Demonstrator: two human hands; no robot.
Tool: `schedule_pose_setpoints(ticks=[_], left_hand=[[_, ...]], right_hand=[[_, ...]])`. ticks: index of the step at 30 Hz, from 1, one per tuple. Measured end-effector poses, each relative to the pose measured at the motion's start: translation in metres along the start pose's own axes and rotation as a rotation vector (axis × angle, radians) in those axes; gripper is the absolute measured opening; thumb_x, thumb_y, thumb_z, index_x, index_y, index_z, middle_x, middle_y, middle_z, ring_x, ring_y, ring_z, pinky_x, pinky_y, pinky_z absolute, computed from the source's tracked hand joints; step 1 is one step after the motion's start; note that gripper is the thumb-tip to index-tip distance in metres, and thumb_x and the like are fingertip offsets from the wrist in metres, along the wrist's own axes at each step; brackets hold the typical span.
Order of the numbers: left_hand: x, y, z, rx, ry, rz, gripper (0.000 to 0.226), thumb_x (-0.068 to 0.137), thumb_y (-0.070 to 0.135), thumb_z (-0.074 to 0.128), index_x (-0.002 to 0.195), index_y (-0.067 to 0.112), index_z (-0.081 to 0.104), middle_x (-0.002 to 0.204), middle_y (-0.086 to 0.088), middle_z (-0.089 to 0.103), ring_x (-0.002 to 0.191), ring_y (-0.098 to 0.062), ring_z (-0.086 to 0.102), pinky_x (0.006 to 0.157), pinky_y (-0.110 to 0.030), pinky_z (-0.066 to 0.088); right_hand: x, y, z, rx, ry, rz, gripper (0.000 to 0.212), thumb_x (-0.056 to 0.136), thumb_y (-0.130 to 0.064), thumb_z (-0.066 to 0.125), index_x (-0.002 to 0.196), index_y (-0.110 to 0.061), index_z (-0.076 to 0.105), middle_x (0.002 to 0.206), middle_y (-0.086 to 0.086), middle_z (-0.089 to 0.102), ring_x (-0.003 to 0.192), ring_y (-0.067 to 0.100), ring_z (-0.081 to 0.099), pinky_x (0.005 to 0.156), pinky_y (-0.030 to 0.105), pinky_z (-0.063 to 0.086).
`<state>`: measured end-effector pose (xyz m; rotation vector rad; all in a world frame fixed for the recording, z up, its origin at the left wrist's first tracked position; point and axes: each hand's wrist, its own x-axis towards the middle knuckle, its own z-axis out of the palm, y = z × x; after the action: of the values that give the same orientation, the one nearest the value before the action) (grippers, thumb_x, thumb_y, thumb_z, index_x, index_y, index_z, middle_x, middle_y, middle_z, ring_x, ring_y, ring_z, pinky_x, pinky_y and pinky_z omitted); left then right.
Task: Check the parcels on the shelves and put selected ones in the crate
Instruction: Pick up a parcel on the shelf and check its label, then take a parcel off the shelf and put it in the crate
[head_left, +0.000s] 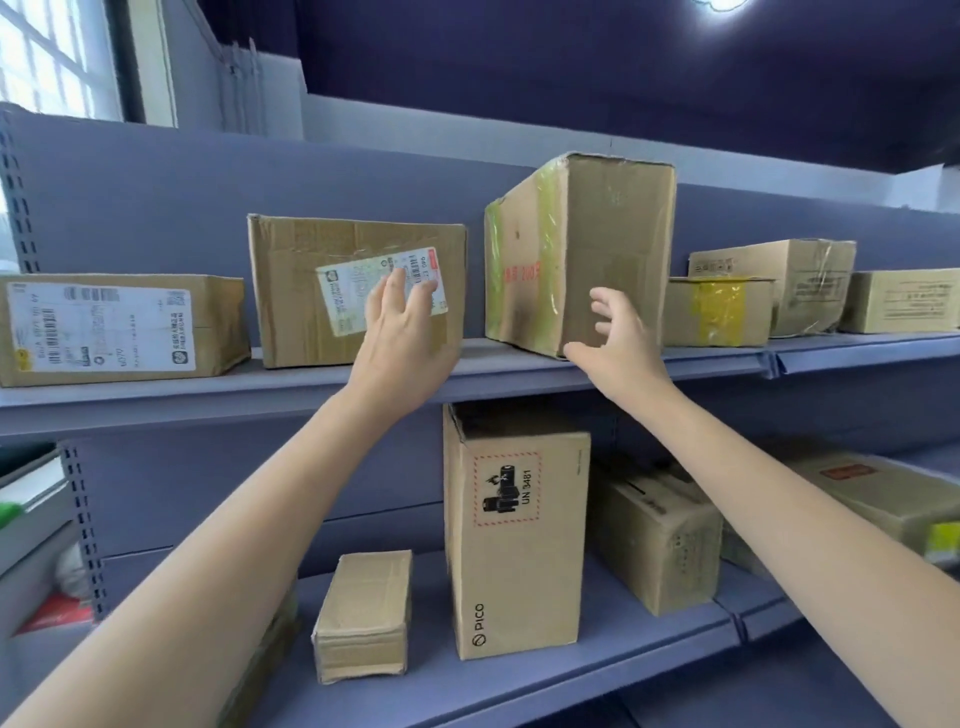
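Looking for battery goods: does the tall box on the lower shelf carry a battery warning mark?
Yes, the tall box standing on the lower shelf shows a red-bordered battery mark reading UN 3481.

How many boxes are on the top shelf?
6: labelled box far left, box behind the left hand, tall taped box, yellow-taped box, two far right. More may be hidden.

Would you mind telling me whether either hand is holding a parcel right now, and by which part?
Nothing is held. The left hand lies with straight fingers against the white-labelled brown cardboard box; the right hand is open beside the tall green-taped cardboard box.
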<state>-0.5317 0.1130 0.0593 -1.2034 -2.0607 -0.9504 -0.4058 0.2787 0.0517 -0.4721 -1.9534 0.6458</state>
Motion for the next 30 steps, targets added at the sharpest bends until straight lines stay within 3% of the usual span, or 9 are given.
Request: schedule_pose_setpoints(ticks=[12,18,25,30], left_hand=[[0.017,0.121,0.091,0.037,0.028,-0.102,0.063,0.088,0.020,0.054,0.142,0.007,0.025,0.152,-0.022,0.012,0.142,-0.033,0.002,0.113,-0.039,0.006],[0.027,0.126,0.107,0.073,-0.012,-0.154,0.066,0.088,0.018,0.055,0.143,0.010,0.019,0.154,-0.016,0.009,0.143,-0.028,-0.001,0.114,-0.039,0.006],[0.051,0.128,0.107,0.052,0.031,-0.183,0.071,0.089,0.018,0.053,0.145,0.006,0.012,0.153,-0.012,0.013,0.142,-0.025,0.002,0.114,-0.034,0.004],[0.071,0.120,0.113,-0.119,0.011,-0.328,0.070,0.090,0.021,0.052,0.146,0.009,0.011,0.153,-0.008,0.017,0.142,-0.027,0.009,0.116,-0.040,0.013]], right_hand=[[0.040,0.100,-0.093,0.081,-0.140,-0.064,0.059,0.084,-0.011,0.061,0.138,-0.013,0.037,0.141,0.007,0.043,0.128,0.023,0.043,0.098,0.030,0.037],[0.052,0.128,-0.097,0.147,-0.187,-0.045,0.057,0.086,-0.011,0.060,0.138,-0.013,0.036,0.142,0.004,0.041,0.130,0.020,0.040,0.096,0.024,0.034],[0.081,0.125,-0.082,0.195,-0.165,-0.001,0.059,0.086,-0.015,0.060,0.139,-0.013,0.035,0.143,0.006,0.041,0.129,0.022,0.041,0.101,0.030,0.035],[0.100,0.117,-0.065,0.259,-0.201,0.058,0.072,0.087,-0.026,0.061,0.146,-0.016,0.021,0.148,0.007,0.034,0.133,0.025,0.037,0.103,0.035,0.035]])
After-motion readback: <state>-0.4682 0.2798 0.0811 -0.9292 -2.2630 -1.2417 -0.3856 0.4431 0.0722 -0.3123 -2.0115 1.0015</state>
